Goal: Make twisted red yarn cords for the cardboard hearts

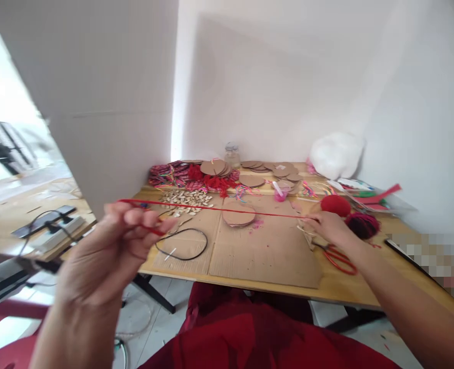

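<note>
Well apart, the left hand (113, 246) and right hand (330, 228) each pinch red yarn (196, 206) between closed fingers, taut above a cardboard sheet (267, 256) near the front edge of the table (355, 289), a jar (232, 157) of indistinct contents behind.

The left hand (113, 243) is blurred, its curled fingers hiding part of the red yarn (211, 208); its forearm (82, 328) is cut off below. The right forearm (399, 302) leaves at the picture's right edge, and the right hand (331, 226) covers the red ball's (335, 205) lower rim. A mosaic (442, 266) masks whatever lies along the bench's (357, 292) right edge. At its far edge, the jar's (232, 158) contents are too small to tell.
</note>
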A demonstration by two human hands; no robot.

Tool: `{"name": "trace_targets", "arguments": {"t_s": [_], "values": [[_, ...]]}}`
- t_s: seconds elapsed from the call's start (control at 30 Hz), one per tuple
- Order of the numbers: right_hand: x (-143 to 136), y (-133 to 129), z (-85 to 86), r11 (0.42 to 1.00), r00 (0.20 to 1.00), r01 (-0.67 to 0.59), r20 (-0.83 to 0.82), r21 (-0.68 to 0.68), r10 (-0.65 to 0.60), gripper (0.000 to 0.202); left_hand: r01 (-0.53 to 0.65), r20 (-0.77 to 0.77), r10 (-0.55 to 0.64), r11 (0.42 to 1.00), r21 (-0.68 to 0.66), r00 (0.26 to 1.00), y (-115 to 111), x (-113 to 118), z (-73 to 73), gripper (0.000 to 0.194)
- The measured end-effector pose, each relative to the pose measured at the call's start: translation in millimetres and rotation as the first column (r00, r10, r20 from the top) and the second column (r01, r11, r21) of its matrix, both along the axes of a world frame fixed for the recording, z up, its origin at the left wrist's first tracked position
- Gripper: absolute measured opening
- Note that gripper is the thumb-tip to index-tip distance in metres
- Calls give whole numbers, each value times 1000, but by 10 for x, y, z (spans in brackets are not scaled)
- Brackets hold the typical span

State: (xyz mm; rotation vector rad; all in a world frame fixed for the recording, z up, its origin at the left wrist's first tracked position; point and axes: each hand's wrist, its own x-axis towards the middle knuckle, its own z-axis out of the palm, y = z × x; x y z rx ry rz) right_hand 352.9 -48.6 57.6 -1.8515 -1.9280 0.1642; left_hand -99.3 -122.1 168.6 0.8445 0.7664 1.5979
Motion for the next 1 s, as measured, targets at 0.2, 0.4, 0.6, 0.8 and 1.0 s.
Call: {"name": "trace_targets", "arguments": {"t_s": [0.2, 0.4, 0.6, 0.8, 1.0], "values": [[-652, -121, 331, 971, 973, -228, -36, -68, 226, 75, 397, 65, -396, 918, -15, 916, 98, 457, -142, 17], [-1933, -439, 715, 668, 229, -721, -847, 182, 479, 40, 517, 142, -508, 855, -36, 850, 100, 616, -226, 14], [-2017, -491, 434, 753, 265, -655, -911, 71, 316, 26, 458, 201, -447, 889, -10, 872, 98, 579, -182, 9], [-2036, -628, 382, 838, 604, -511, -614, 190, 508, 19, 383, 204, -380, 924, 25, 902, 219, 669, -267, 13], [-1958, -792, 516, 841, 755, -488, -372, 233, 541, 19, 312, 120, -309, 950, -11, 944, 340, 756, -411, 17]]}}
